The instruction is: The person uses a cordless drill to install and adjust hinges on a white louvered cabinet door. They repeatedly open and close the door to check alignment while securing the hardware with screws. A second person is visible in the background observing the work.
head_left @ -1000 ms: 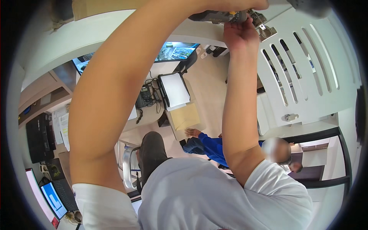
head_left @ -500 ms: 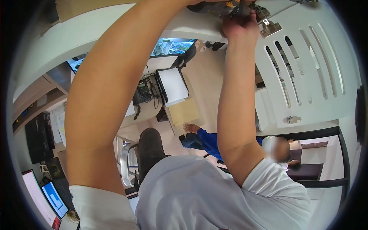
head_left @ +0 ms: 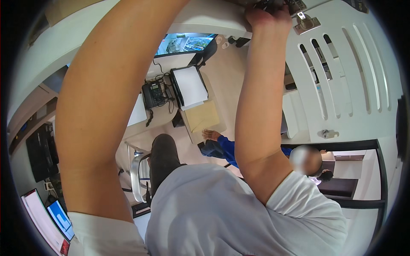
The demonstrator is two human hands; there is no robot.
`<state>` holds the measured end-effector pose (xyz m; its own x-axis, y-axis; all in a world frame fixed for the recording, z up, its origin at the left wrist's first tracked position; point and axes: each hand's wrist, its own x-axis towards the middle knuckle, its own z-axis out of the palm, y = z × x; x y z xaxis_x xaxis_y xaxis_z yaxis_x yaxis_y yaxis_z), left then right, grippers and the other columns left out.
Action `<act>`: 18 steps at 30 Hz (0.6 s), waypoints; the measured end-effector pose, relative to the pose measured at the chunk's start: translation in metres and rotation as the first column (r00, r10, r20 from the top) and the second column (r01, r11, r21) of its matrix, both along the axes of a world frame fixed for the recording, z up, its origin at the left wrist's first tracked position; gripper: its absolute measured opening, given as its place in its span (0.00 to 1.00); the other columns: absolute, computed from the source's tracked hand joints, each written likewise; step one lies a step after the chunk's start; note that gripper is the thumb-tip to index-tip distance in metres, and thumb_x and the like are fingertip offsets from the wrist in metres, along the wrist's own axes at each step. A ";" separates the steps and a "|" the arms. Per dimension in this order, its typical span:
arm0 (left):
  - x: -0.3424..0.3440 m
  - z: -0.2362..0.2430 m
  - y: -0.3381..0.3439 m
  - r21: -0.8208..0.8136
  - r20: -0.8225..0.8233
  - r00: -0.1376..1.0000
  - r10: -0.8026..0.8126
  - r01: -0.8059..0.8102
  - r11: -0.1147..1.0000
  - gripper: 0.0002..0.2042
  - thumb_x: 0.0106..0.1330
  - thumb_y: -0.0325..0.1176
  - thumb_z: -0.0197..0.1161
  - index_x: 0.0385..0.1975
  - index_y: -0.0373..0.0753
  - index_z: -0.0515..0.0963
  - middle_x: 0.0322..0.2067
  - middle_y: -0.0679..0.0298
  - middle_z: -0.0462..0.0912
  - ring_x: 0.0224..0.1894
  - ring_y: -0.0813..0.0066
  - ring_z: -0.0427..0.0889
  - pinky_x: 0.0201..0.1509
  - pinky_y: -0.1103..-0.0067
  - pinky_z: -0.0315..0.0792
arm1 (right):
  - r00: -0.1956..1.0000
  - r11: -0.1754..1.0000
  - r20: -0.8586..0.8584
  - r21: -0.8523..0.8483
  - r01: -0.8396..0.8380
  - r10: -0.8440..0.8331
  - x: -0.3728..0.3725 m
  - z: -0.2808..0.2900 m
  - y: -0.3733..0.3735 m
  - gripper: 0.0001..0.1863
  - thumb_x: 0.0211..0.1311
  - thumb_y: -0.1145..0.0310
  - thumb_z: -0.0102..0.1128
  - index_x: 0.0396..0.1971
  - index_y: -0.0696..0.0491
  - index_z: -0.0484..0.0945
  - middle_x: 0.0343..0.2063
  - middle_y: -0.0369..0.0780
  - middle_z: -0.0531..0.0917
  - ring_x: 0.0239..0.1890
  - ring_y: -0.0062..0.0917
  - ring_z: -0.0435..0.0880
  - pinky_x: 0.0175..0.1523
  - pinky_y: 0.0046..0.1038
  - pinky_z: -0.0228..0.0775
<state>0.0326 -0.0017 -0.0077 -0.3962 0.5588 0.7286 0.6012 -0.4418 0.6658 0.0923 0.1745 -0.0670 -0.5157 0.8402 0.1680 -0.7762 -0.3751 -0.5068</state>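
Both my arms reach up to the top of the picture, to the edge of a white cabinet. My left forearm [head_left: 124, 47] runs off the upper edge, and its hand is out of the picture. At the top, my right hand [head_left: 268, 18] is closed, seen from the wrist side. Its fingers curl about something dark, mostly cut off by the upper edge, whose kind I cannot make out. Just right of that hand is a shiny metal hinge [head_left: 306, 24] on a white slotted door [head_left: 346, 102]. A small metal lock [head_left: 329, 134] sits lower on this door.
Below are a lit screen [head_left: 185, 44], a black desk phone [head_left: 154, 94] with tangled cords, and a black tray [head_left: 176, 87] of white paper [head_left: 191, 87]. A person in a blue sleeve [head_left: 228, 149] is below my right arm. A metal chair frame [head_left: 136, 175] stands beside my leg.
Both arms sit a little further left and higher in the picture. My left hand and most of the dark object with orange parts have passed beyond the upper edge.
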 end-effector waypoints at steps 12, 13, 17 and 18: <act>0.003 0.003 0.009 -0.074 -0.062 0.997 0.045 -0.049 0.996 0.16 0.51 0.33 0.75 0.33 0.26 0.84 0.27 0.53 0.87 0.30 0.66 0.85 0.40 0.71 0.79 | 0.967 0.948 0.183 0.297 0.117 -0.176 0.053 -0.026 -0.011 0.18 0.82 0.71 0.40 0.61 0.66 0.70 0.60 0.52 0.76 0.63 0.44 0.77 0.75 0.54 0.67; 0.002 0.002 0.012 -0.073 -0.064 0.997 0.038 -0.043 0.996 0.16 0.50 0.33 0.75 0.32 0.27 0.84 0.26 0.54 0.87 0.30 0.67 0.85 0.40 0.71 0.79 | 0.950 0.916 0.204 0.373 0.149 -0.238 0.058 -0.030 -0.019 0.19 0.81 0.73 0.41 0.61 0.70 0.68 0.59 0.54 0.76 0.63 0.46 0.76 0.75 0.54 0.68; -0.004 0.000 0.020 0.053 -0.085 0.996 -0.033 0.037 0.998 0.15 0.50 0.33 0.75 0.31 0.28 0.83 0.25 0.55 0.86 0.27 0.69 0.83 0.37 0.71 0.78 | 0.947 0.933 0.220 0.325 0.154 -0.232 0.061 -0.020 -0.029 0.19 0.78 0.77 0.45 0.62 0.73 0.67 0.58 0.54 0.75 0.61 0.47 0.77 0.74 0.54 0.70; -0.006 0.000 0.019 0.093 -0.093 0.992 -0.084 0.092 0.991 0.14 0.50 0.33 0.75 0.31 0.28 0.83 0.24 0.55 0.86 0.27 0.69 0.83 0.37 0.71 0.78 | 0.951 0.937 0.216 0.317 0.144 -0.219 0.060 -0.018 -0.029 0.19 0.78 0.77 0.45 0.62 0.72 0.67 0.59 0.54 0.76 0.61 0.47 0.78 0.74 0.53 0.71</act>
